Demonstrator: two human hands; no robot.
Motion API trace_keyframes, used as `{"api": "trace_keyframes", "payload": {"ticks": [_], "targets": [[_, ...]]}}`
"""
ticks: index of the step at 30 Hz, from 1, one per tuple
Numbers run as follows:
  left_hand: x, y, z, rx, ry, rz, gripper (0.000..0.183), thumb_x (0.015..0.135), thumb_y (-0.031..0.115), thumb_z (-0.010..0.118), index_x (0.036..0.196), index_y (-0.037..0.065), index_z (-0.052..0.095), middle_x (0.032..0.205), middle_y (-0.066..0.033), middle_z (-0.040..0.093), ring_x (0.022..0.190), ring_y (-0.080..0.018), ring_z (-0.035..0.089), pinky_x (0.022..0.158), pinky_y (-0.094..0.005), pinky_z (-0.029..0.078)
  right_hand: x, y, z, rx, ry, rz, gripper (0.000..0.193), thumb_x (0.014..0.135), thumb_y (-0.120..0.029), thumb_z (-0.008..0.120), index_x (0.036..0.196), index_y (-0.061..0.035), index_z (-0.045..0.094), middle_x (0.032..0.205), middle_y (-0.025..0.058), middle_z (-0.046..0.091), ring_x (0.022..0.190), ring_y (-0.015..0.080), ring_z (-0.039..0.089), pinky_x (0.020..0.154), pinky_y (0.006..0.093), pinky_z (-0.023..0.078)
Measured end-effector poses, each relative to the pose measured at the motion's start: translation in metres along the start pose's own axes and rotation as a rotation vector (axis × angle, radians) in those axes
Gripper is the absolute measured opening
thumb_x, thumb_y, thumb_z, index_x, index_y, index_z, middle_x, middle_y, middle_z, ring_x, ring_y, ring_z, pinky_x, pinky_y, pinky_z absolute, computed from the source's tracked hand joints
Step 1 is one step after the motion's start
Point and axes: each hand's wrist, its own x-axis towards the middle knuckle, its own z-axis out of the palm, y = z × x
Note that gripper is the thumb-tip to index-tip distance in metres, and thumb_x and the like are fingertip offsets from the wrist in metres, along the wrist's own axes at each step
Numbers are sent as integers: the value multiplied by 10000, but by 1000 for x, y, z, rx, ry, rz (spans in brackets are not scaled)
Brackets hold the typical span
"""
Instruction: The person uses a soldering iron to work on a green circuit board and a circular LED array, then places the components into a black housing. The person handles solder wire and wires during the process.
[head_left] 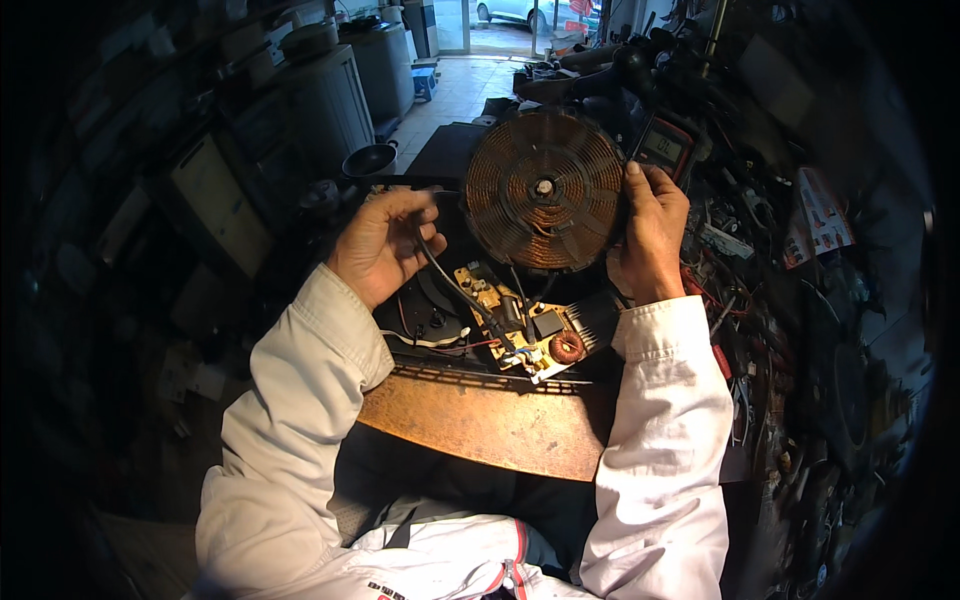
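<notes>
A round induction coil [500, 210] of coppery windings on a dark frame is tilted up above an opened appliance housing. My right hand [655, 230] grips its right edge, thumb on the near face. To the coil's left, my left hand [385, 245] is closed, with a black cable [450, 277] running from its fingers down to the circuit board. A thin, blurred tip sticks out past the fingertips toward the coil; its kind is unclear. Below the coil lies the tan circuit board [548, 323], carrying a copper-wound ring [566, 346] and a finned heat sink [590, 325]. A dark round fan [435, 312] sits beside it.
The wooden table edge [480, 420] curves in front of me. A multimeter [664, 146] stands behind my right hand. Tools and parts are heaped along the right side. At the far left are a black pan [371, 160] and grey cabinets [318, 100].
</notes>
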Motion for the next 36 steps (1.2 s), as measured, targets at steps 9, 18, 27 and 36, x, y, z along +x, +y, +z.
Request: {"api": "trace_keyframes", "payload": {"ticks": [9, 18, 27, 36], "targets": [[24, -5, 39, 221, -79, 333, 415, 924, -6, 641, 1330, 34, 564, 1265, -99, 685, 1146, -201, 656, 992, -334, 530, -10, 6, -14, -116, -68, -304, 212, 1044, -162, 636, 1067, 35, 712, 882, 37, 705, 790, 90, 609, 722, 239, 500], [5, -5, 119, 625, -704, 580, 529, 913, 29, 666, 1417, 7, 507, 1237, -136, 700, 1186, -230, 667, 1066, -392, 512, -22, 10, -2, -389, -53, -400, 166, 1026, -131, 628, 1016, 25, 682, 805, 135, 701, 698, 178, 639, 664, 316, 508], [-39, -24, 93, 716, -857, 228, 426, 1069, 188, 570, 1433, -32, 549, 1172, -182, 735, 1126, -252, 703, 983, -348, 546, -14, 25, -26, -482, 5, -355, 279, 974, -127, 667, 1196, 43, 680, 889, 164, 747, 801, 208, 725, 721, 338, 555], [-28, -19, -3, 1533, -504, 110, 364, 896, 183, 784, 1177, -37, 715, 1053, -184, 761, 970, -258, 740, 858, -360, 583, -11, 49, -68, -482, -65, -73, 296, 940, -97, 686, 1162, 98, 700, 1042, 189, 771, 920, 244, 738, 863, 333, 562]]}}
